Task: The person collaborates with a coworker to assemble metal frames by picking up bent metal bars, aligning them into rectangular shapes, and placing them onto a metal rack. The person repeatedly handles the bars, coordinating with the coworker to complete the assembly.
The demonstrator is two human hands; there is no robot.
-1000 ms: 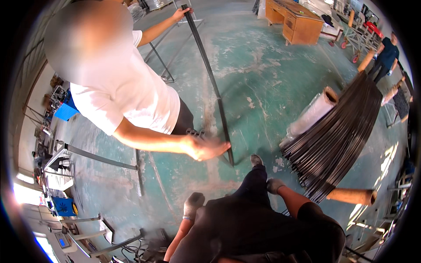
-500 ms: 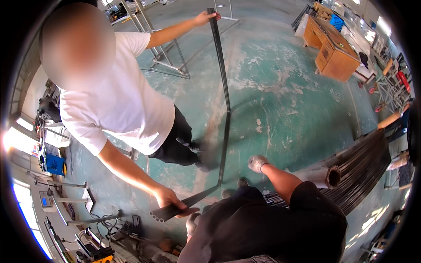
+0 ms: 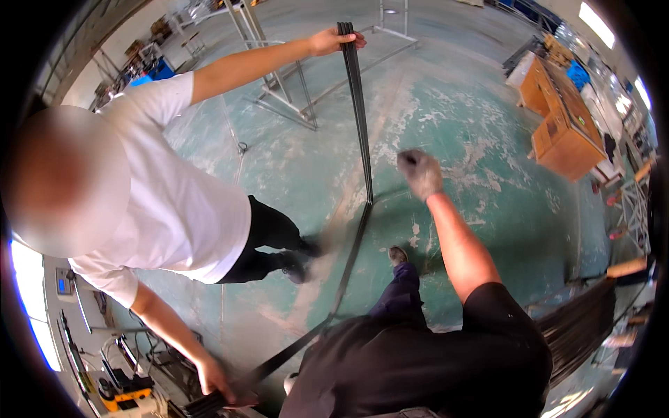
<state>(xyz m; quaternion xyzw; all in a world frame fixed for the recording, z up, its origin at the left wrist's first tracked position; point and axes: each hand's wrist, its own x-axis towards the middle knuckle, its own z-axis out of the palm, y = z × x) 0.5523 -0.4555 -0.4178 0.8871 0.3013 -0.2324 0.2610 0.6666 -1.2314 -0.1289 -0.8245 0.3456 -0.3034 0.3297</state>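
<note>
My right hand [image 3: 421,174], in a pale knit glove, is raised over the green floor with its fingers curled in a loose fist. Nothing shows in it, though it is slightly blurred. Only a sliver of my left glove [image 3: 290,382] shows beside my dark shirt; its fingers are hidden. A co-worker in a white shirt [image 3: 188,202] stands at the left holding a bundle of long, slim black tubes [image 3: 359,115]. One of their hands [image 3: 334,42] grips the far end, the other [image 3: 216,383] the near end. The bundle shows angled bends and passes left of my right hand.
A wooden desk [image 3: 564,118] stands at the far right. Many dark rods [image 3: 578,331] lie stacked at my right. A metal frame [image 3: 300,104] stands behind the bundle; equipment with a yellow part [image 3: 129,399] is at the lower left.
My right hand has moved up and forward, away from my body. The co-worker appears further left, and the near tube end has shifted toward the lower left. My left hand is now more hidden.
</note>
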